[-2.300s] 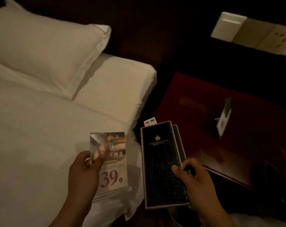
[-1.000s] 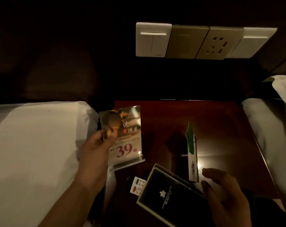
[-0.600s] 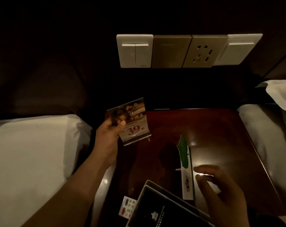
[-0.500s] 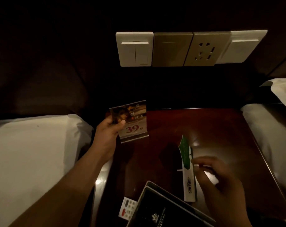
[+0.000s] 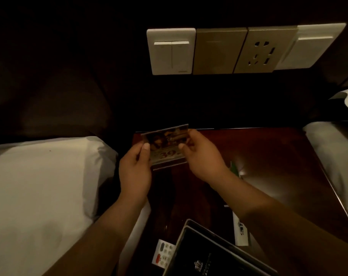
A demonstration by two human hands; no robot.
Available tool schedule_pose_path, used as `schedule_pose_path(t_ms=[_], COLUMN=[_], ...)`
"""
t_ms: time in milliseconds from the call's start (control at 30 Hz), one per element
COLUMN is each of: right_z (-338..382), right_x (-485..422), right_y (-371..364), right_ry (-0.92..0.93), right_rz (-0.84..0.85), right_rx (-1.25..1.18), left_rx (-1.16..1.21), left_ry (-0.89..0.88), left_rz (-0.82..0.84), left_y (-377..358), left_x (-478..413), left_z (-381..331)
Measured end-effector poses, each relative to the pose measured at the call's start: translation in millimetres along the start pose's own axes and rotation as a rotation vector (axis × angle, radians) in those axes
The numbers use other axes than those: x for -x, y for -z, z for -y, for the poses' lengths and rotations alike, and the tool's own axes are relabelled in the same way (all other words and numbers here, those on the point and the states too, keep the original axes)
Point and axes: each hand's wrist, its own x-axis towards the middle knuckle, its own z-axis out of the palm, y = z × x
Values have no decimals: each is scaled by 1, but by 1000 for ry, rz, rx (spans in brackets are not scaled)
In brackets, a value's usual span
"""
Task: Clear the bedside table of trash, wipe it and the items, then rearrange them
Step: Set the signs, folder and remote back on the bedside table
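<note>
A clear acrylic sign stand point(image 5: 166, 146) with a "39" price card is over the back left corner of the dark red bedside table point(image 5: 272, 156). My left hand point(image 5: 135, 170) grips its left edge and my right hand point(image 5: 203, 156) grips its right edge. Whether its base touches the table I cannot tell. A black folder point(image 5: 209, 253) lies at the table's front edge, with a white remote control point(image 5: 163, 253) partly under its left side. A green and white tent card point(image 5: 240, 228) stands right of centre, mostly hidden by my right forearm.
White bedding point(image 5: 41, 192) of one bed lies close on the left, and another bed point(image 5: 336, 148) borders the table on the right. A panel of switches and a socket point(image 5: 242, 48) is on the dark wall above the table.
My left hand carried the sign stand from over the bed to the table's back left corner. My right hand let go of the black folder, which lies on the table, and came up to grip the stand.
</note>
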Motion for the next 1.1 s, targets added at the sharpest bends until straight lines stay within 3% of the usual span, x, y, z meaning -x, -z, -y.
schedule_pose_path(t_ms=[367, 833, 1000, 1100], right_z=[-8, -6, 2, -4], right_x=[-22, -28, -24, -8], right_y=[-27, -30, -20, 11], right_ry=[58, 125, 21, 20], right_rz=[-197, -165, -76, -112], right_rx=[-42, -74, -91, -86], left_rx=[68, 52, 27, -18], left_ry=[15, -51, -35, 7], left_rz=[78, 93, 87, -19], left_y=[7, 21, 25, 33], left_x=[-50, -45, -42, -32], left_z=[1, 9, 6, -1])
